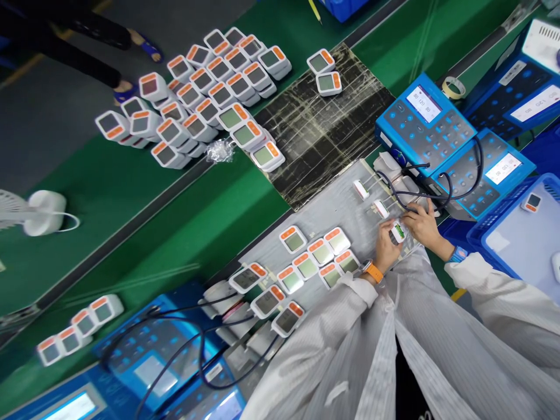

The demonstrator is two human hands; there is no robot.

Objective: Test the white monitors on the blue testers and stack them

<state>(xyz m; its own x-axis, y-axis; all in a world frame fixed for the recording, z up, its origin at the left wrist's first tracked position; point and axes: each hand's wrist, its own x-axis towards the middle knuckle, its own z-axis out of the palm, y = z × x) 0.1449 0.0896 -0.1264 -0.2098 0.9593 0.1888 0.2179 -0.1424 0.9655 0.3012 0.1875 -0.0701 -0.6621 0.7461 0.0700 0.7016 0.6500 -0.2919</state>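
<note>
The person's left hand (385, 248), with an orange watch, and right hand (423, 226), with a blue band, were closed together around a small white monitor (398, 232), holding it just above a grey mat (324, 233) on the green table (144, 192). Similar orange-trimmed monitors (306, 259) lay on the mat beside the hands. Black tubes (420, 192) ran from two blue testers (424, 122) near the right hand. A blue crate (516, 233) stood further right.
</note>
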